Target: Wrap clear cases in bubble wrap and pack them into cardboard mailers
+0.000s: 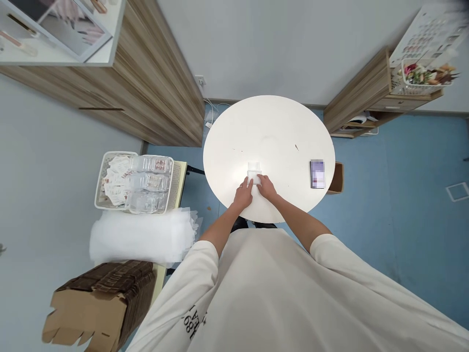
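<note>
Pale wood-grain cabinet (124, 80): stands along the far left, with a white-topped display surface on top.

Brown corrugated cardboard box (100, 303): sits low on the left, its flaps hanging open.

Puffy white foam wrap (139, 237): lies in a soft pile on a pale yellow stand, just behind the box.

White rectangular basket (113, 181): sits beside the wrap, filled with printed cards, with stacked transparent plastic trays (150, 183) resting across it.

Round white counter (269, 127): stands in the middle, directly in front of the person in a white T-shirt (271, 288).

Left hand (244, 193): rests at the near edge of the counter, its fingers drawn in narrow against the left side of the packet.

Small folded white packet (254, 175): lies on the counter near its front edge, between the two hands and touching both.

Right hand (266, 188): lies over the packet's right side, its fingers narrowed and pressing down on it, so the hands hold it together.

Blurred purple-and-white rectangular card (317, 174): lies flat near the counter's right edge, well apart from the hands.

Small brown cardboard box (336, 178): stands on the floor, partly hidden behind the counter's right edge.

Wooden shelf unit (366, 100): stands at the right, against the wall, with a wire basket of mixed colourful items (427, 76) on top.
</note>
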A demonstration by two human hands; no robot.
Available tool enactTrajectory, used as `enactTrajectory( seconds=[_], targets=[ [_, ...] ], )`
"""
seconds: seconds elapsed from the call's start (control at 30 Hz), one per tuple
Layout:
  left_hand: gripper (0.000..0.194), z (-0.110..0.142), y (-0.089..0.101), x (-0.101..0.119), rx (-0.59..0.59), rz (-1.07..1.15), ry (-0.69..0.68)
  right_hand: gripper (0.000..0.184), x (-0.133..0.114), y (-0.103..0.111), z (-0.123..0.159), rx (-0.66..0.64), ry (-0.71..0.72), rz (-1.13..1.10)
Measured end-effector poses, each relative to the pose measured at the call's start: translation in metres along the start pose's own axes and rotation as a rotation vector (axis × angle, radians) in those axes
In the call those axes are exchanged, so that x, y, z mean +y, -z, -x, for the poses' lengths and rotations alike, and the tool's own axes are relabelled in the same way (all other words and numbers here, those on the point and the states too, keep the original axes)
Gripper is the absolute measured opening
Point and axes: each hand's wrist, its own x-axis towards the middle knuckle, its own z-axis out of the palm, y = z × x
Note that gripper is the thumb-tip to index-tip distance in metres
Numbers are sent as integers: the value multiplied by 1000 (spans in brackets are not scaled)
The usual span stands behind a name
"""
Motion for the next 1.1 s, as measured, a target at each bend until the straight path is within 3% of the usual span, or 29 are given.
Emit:
enactTrajectory(
  seconds=[0.37,0.6,0.83,1.1],
  targets=[
    [79,-7,19,-34,-80,-58,-131,58,-26,-19,-2,129,-89,-24],
    [87,-19,42,-79,-13,-97,-129,59,-61,-32,-49,113,-51,10],
    [94,-36,65,-124,-25,-113,-137,60,-90,-39,-87,134,-15,7],
    [85,-43,70,-124,-72,-74,-142,62,-97,-37,-86,112,-42,40]
  ],
)
